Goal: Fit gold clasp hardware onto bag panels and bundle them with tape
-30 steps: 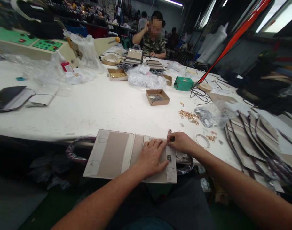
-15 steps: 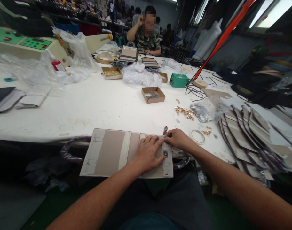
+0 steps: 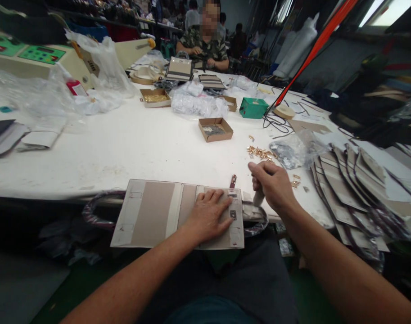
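Observation:
A beige bag panel (image 3: 156, 211) lies opened flat at the table's front edge, with plastic-wrapped handles (image 3: 99, 209) at its left and right. My left hand (image 3: 208, 211) rests on its right part, palm down with fingers spread. Small dark metal plates (image 3: 233, 215) sit on the panel near those fingertips. To the right and above the panel's corner, my right hand (image 3: 268, 182) is raised with its fingers curled together; what they hold, if anything, is hidden. A dark strap end with gold studs (image 3: 232, 181) sticks out past the panel's top edge.
Gold fittings (image 3: 261, 153) lie loose beyond my right hand. A cardboard box (image 3: 215, 129) with small parts stands mid-table. Stacked bag panels (image 3: 347, 184) fill the right side. Across the table sits a person (image 3: 205, 45), near a green box (image 3: 253, 108) and plastic bags (image 3: 198, 103).
My right hand has lifted off the panel's top right corner and moved right, over where the tape ring was seen. The person opposite has lowered a hand from the head.

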Demonstrator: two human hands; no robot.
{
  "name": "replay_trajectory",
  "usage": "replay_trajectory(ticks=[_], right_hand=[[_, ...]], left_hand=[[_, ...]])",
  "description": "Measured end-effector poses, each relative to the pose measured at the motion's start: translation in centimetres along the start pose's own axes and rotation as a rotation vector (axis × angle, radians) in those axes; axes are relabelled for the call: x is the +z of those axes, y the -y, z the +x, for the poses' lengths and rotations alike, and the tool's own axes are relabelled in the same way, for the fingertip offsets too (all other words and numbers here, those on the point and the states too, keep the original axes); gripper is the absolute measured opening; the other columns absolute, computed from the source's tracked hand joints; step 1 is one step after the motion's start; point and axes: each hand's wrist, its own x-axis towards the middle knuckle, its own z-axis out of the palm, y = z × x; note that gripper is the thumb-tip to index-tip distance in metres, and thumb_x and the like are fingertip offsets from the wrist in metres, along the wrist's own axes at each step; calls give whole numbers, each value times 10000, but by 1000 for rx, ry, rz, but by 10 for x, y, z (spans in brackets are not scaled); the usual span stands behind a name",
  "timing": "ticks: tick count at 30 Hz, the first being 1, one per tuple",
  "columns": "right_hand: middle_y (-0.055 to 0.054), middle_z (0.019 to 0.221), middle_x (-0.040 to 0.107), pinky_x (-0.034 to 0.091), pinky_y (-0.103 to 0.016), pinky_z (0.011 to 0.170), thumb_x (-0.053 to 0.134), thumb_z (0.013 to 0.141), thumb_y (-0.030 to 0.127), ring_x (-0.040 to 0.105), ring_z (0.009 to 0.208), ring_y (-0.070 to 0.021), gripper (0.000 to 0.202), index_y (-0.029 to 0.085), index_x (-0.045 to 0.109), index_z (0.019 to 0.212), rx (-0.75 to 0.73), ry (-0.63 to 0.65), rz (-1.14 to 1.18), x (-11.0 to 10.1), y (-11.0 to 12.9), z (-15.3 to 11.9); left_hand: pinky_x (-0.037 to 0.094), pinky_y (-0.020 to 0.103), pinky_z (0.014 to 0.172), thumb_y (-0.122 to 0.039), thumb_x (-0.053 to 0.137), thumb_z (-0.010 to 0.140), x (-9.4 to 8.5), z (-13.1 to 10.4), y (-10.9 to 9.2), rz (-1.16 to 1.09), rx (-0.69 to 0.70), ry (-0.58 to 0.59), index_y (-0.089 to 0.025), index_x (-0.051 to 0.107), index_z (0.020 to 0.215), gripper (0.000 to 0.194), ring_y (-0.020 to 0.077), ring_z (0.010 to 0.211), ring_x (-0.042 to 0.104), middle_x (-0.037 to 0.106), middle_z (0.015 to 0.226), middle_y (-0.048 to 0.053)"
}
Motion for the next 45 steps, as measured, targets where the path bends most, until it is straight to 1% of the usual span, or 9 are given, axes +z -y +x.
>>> replay_trajectory(ticks=[4, 9, 17, 24, 29, 34, 39, 42, 45], right_hand=[[50, 518, 451, 395, -265, 444, 660, 932, 515, 436, 421, -107, 463, 233, 479, 613, -161, -176, 444, 20, 2, -5], [60, 517, 397, 344, -263, 405, 606, 952, 409, 388, 391, -95, 418, 232, 475, 597, -234, -266, 619, 47, -18, -5], [18, 505, 487, 442, -300, 538, 564, 978, 493, 466, 475, -129, 506, 238, 503, 545, -219, -56, 237, 48, -7, -10], [25, 491, 446, 365, -289, 482, 524, 961, 437, 442, 456, -132, 442, 251, 466, 564, -209, -140, 268, 46, -14, -11], [21, 494, 472, 387, -299, 505, 521, 954, 470, 451, 463, -138, 448, 246, 498, 566, -184, -84, 259, 45, -18, -14], [23, 503, 492, 399, -301, 521, 535, 949, 501, 454, 465, -138, 445, 244, 518, 587, -197, -79, 216, 44, -18, -13], [22, 498, 490, 398, -296, 533, 551, 954, 471, 467, 478, -135, 461, 236, 517, 559, -219, -23, 204, 43, -17, -8], [16, 503, 495, 401, -295, 535, 542, 952, 502, 471, 486, -135, 487, 235, 508, 546, -200, 25, 154, 43, -16, -3], [15, 500, 494, 396, -289, 518, 563, 950, 530, 472, 482, -135, 505, 230, 517, 547, -184, 99, 145, 42, -12, 3]], left_hand=[[359, 550, 1096, -556, 568, 952, 0, 1, 1, 2, 2, 21, -324, 473, 1486, 589, 350, 1381, 386, 449, 1537, 97], [367, 551, 1085, -571, 565, 944, -1, 4, 1, -32, -13, 42, -320, 474, 1489, 607, 364, 1365, 395, 453, 1519, 99], [381, 537, 1091, -560, 599, 922, -1, 5, 0, -59, -30, 16, -270, 508, 1433, 594, 350, 1354, 421, 493, 1496, 105], [388, 508, 1106, -563, 641, 888, -9, 7, 1, -126, -16, -3, -217, 549, 1357, 589, 330, 1308, 467, 544, 1456, 107], [410, 501, 1056, -414, 540, 961, -17, 27, 13, -78, -90, -46, -230, 616, 1287, 382, 308, 1248, 511, 628, 1336, 93], [439, 484, 960, -486, 554, 952, -23, 58, 23, -10, -149, 75, -208, 728, 1071, 350, 328, 1110, 596, 710, 1111, 128], [460, 375, 750, -580, 594, 885, -35, 85, 31, -117, -269, 365, -230, 773, 957, 400, 274, 874, 661, 758, 956, 92], [434, 338, 664, -623, 594, 866, -35, 97, 37, -166, -273, 430, -224, 770, 798, 441, 220, 727, 635, 737, 799, 65], [434, 344, 653, -635, 646, 822, -32, 106, 42, -205, -292, 461, -199, 768, 764, 457, 215, 688, 616, 714, 747, 71]])
